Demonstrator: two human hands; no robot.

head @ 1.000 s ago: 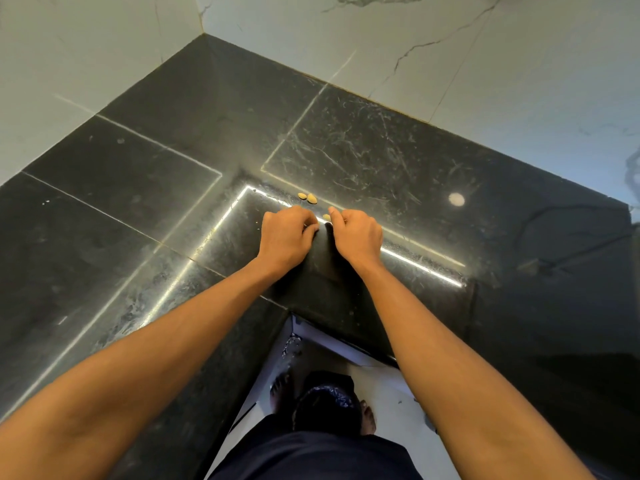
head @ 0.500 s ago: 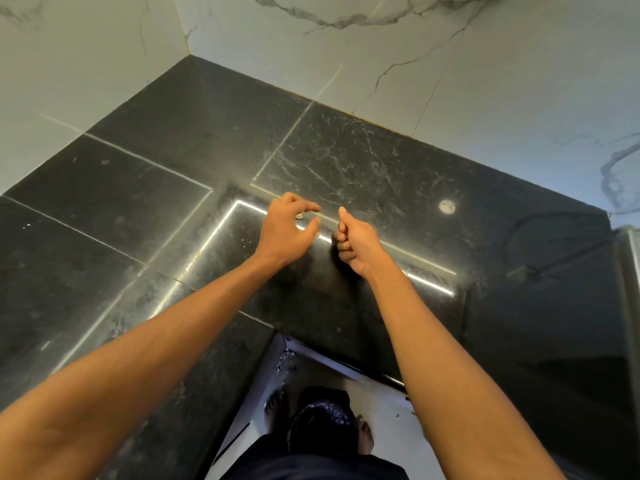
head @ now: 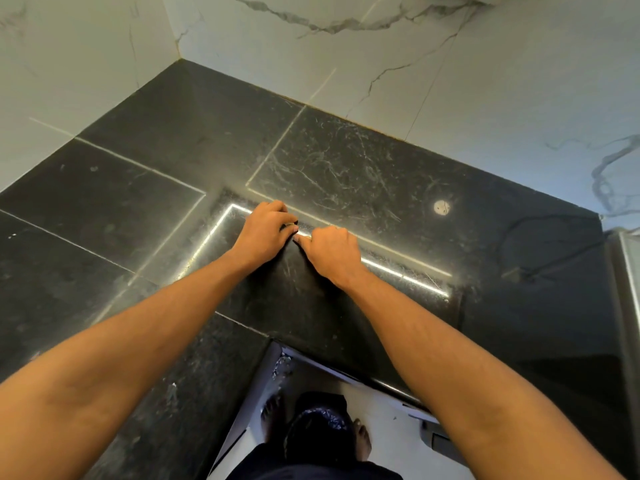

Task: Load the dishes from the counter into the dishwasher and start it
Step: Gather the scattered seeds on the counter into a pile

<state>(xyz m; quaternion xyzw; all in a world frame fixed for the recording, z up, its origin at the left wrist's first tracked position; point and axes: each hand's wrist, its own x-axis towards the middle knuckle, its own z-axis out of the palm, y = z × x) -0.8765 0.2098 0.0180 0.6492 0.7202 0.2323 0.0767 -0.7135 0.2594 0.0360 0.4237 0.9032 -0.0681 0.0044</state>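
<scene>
No dish and no dishwasher shows in the head view. Both my hands rest side by side on the black marble counter (head: pixel 363 168), near its inner corner. My left hand (head: pixel 265 233) lies knuckles up with its fingers curled down onto the stone. My right hand (head: pixel 334 252) is a loose fist beside it, its thumb tip meeting the left fingertips. Nothing is visible inside either hand. The spot of counter under the fingers is hidden.
White veined marble walls (head: pixel 450 81) close the counter at the back and left. A pale round spot (head: pixel 442 207) marks the stone to the right. A steel edge (head: pixel 628 271) shows at far right. Below the counter's notch are the white floor and my bare feet (head: pixel 273 410).
Several small tan bits lay on the counter by my fingers a second ago; they no longer show. Both hands lifted slightly, then came back down together on that spot.
</scene>
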